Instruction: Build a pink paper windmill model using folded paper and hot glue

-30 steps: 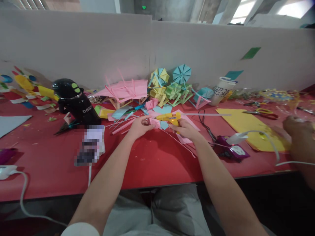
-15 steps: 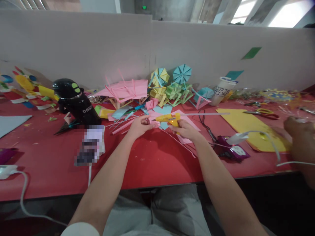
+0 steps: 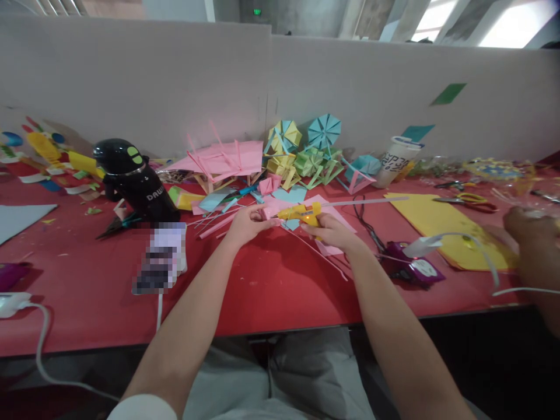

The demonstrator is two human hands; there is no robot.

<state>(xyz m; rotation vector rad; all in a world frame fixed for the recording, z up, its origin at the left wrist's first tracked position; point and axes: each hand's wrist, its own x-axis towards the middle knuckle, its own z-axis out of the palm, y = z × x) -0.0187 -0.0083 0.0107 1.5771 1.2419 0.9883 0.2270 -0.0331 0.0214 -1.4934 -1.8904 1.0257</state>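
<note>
My right hand (image 3: 333, 231) is closed around a yellow hot glue gun (image 3: 306, 213), and a long pale glue stick (image 3: 367, 202) juts out of its back end to the right. The nozzle points left, right at the fingertips of my left hand (image 3: 248, 225). Those fingers pinch a small piece of folded pink paper (image 3: 266, 214), partly hidden by the thumb. Beneath and behind both hands lie pink and light blue paper sheets and thin pink paper strips (image 3: 216, 226).
Folded paper models (image 3: 306, 160) line the white partition. A black bottle (image 3: 135, 181) and a phone (image 3: 161, 259) are at left. Toward the right are a cup (image 3: 396, 162), a purple power strip (image 3: 411, 262), yellow paper (image 3: 450, 233), scissors (image 3: 470, 201) and another person's hand (image 3: 525, 227).
The glue gun and my right hand have shifted very slightly, with the nozzle still at the pink paper. My left hand keeps its pinch almost in place.
</note>
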